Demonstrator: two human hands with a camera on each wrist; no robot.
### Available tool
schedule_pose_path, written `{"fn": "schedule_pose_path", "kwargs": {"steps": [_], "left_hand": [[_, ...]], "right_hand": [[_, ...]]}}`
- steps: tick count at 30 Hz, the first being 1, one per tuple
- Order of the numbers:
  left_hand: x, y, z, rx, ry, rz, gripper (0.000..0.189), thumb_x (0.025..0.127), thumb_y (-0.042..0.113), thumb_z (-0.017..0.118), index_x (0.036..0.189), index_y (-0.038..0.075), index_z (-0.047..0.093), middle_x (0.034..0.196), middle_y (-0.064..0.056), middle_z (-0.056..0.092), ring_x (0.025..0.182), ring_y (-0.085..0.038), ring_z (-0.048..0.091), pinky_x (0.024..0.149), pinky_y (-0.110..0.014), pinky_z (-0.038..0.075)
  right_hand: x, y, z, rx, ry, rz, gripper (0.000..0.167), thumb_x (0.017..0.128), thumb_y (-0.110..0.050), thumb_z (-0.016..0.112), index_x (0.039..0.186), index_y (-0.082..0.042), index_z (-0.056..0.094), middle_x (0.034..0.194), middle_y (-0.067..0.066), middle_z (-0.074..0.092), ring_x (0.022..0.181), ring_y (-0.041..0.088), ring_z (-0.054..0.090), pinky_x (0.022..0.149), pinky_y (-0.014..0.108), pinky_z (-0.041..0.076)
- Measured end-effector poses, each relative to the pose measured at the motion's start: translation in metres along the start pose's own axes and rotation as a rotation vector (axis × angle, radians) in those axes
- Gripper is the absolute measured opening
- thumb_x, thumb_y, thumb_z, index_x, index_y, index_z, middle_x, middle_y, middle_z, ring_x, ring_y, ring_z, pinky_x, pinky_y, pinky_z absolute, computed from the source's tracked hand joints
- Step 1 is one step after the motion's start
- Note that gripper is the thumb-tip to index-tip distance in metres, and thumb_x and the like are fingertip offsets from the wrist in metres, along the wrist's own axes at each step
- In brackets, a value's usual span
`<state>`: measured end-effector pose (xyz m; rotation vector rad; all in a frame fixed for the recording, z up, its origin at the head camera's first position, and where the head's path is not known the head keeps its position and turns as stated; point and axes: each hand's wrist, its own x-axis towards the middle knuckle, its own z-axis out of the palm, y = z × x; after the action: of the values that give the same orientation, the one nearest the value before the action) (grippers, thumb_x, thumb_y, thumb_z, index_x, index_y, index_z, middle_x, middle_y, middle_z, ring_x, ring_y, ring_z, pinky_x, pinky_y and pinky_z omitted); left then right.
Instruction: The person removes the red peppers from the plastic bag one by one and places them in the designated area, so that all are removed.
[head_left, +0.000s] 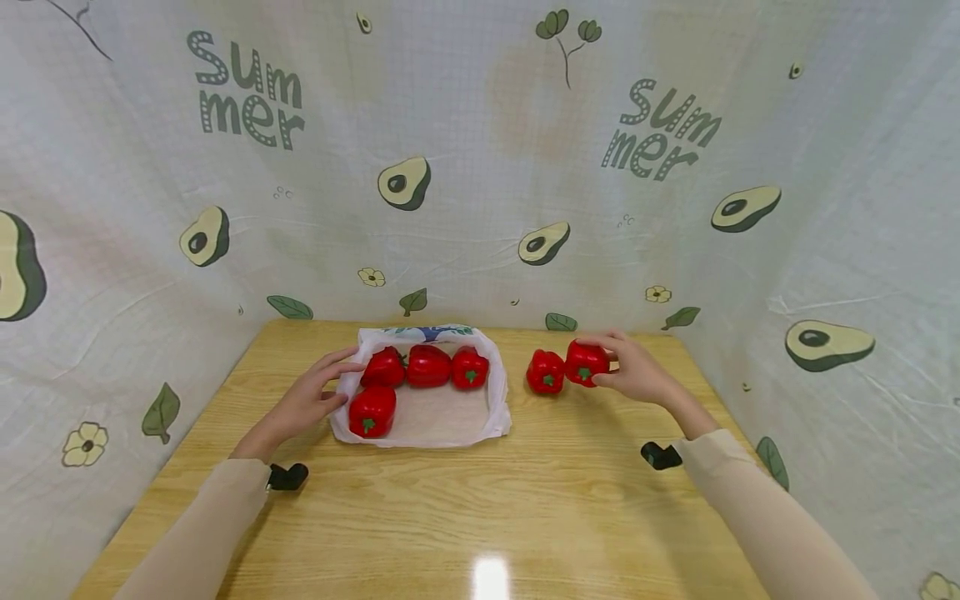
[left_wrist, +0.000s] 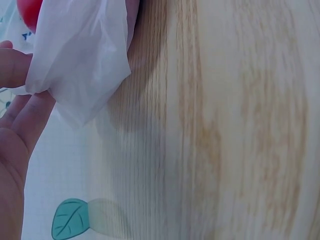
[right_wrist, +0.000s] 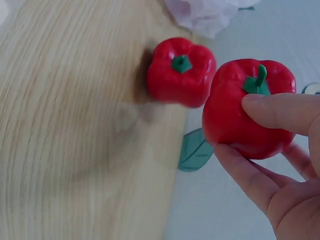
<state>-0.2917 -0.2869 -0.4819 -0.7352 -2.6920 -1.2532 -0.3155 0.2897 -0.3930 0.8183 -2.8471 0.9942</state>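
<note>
My right hand (head_left: 636, 372) grips a red bell pepper (right_wrist: 250, 112) with a green stem, thumb on its near side and fingers beneath. In the right wrist view it appears raised off the table. Another red bell pepper (head_left: 545, 372) stands on the table just left of it. To the left, a white plastic bag (head_left: 450, 442), spread open like a shallow tray, holds several red bell peppers (head_left: 429, 367). At its left edge, my left hand (head_left: 309, 404) pinches the plastic between thumb and fingers (left_wrist: 35, 117).
A light wooden table (head_left: 450, 517) lies under everything. Behind it and along both sides hangs a pale cloth (head_left: 465, 125) printed with avocados, leaves and lettering. Black wrist pieces (head_left: 287, 477) show at both cuffs.
</note>
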Motion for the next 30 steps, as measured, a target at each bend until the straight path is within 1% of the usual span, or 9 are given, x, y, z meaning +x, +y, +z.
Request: {"fn": "schedule_pose_path", "kwargs": {"steps": [5,8,13,18,24,30], "left_hand": [[0.000,0.000,0.000,-0.003,-0.001,-0.001,0.060,0.093,-0.015,0.070,0.148,0.007,0.059,0.172,-0.013,0.030,0.153,-0.046,0.035,0.098,-0.059,0.058],[0.000,-0.001,0.001,-0.002,-0.001,0.004,0.060,0.093,-0.015,0.070,0.147,0.008,0.060,0.172,-0.013,0.030,0.153,-0.046,0.035,0.097,-0.058,0.058],[0.000,-0.002,0.001,-0.009,0.002,0.005,0.059,0.093,-0.014,0.071,0.147,0.008,0.060,0.172,-0.013,0.030,0.152,-0.046,0.035,0.098,-0.059,0.058],[0.000,0.000,0.001,-0.001,0.003,0.001,0.059,0.093,-0.014,0.070,0.147,0.007,0.060,0.172,-0.013,0.030,0.153,-0.047,0.034,0.098,-0.060,0.057],[0.000,0.002,0.001,0.007,0.005,0.000,0.059,0.093,-0.016,0.069,0.147,0.006,0.059,0.172,-0.014,0.030,0.152,-0.048,0.035,0.098,-0.060,0.057],[0.001,0.000,0.001,0.015,0.005,-0.004,0.059,0.093,-0.015,0.070,0.147,0.007,0.060,0.172,-0.013,0.030,0.152,-0.047,0.035,0.098,-0.060,0.058]], "right_hand": [[-0.004,0.017,0.000,0.002,0.003,0.014,0.062,0.090,0.011,0.076,0.148,-0.002,0.058,0.141,0.025,0.052,0.119,0.056,0.063,0.083,0.043,0.067],[-0.005,0.026,0.001,0.009,0.005,0.030,0.062,0.090,0.011,0.077,0.148,-0.002,0.059,0.142,0.024,0.052,0.118,0.054,0.064,0.083,0.043,0.067],[-0.006,0.037,0.002,-0.007,-0.007,0.048,0.063,0.090,0.010,0.077,0.148,-0.003,0.058,0.142,0.026,0.052,0.120,0.053,0.063,0.089,0.052,0.065],[-0.006,0.044,0.003,-0.037,-0.011,0.041,0.062,0.088,0.010,0.078,0.147,-0.001,0.060,0.137,0.026,0.055,0.123,0.047,0.059,0.097,0.060,0.060],[-0.005,0.051,0.005,-0.048,-0.019,0.043,0.062,0.087,0.012,0.078,0.145,0.000,0.061,0.139,0.025,0.056,0.128,0.044,0.054,0.103,0.064,0.056],[-0.005,0.059,0.008,-0.039,-0.043,0.058,0.060,0.087,0.013,0.078,0.144,0.001,0.061,0.141,0.027,0.056,0.130,0.046,0.051,0.105,0.066,0.053]]}}
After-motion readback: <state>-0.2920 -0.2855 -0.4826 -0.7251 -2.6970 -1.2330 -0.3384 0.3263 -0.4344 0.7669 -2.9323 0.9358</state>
